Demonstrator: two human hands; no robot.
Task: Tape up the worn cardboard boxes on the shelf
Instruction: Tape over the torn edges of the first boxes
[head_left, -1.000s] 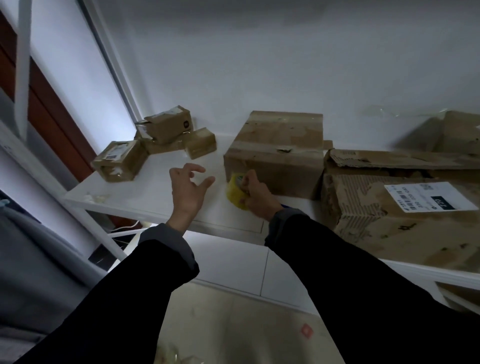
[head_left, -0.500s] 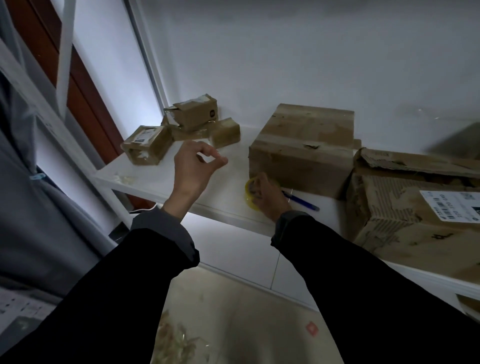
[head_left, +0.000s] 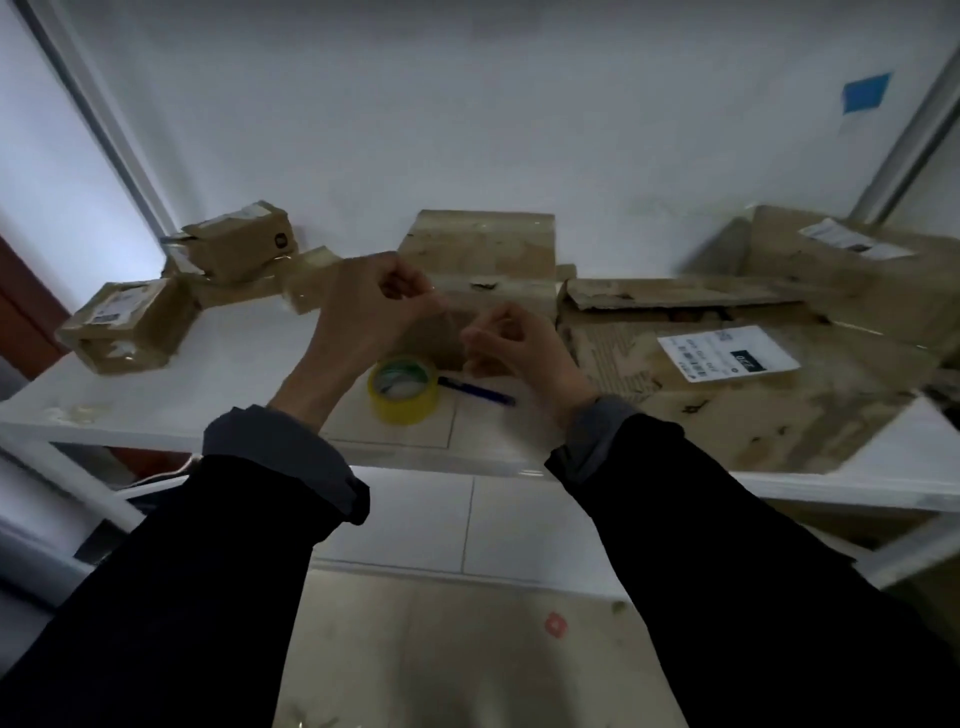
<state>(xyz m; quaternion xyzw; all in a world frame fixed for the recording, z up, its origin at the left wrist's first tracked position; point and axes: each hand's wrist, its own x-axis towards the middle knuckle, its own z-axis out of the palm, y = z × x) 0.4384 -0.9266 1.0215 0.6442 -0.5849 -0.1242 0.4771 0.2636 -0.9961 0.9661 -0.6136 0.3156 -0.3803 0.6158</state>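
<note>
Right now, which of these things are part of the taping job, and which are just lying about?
Part of the job:
yellow tape roll
middle box
torn labelled box
small boxes
left hand
right hand

Lying about:
blue pen
blue patch on wall

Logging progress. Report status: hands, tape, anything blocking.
Left hand and right hand raised, fingers curled, apparently stretching clear tape between them. Tape roll on shelf, pen beside it. Nothing blocking middle box.
</note>
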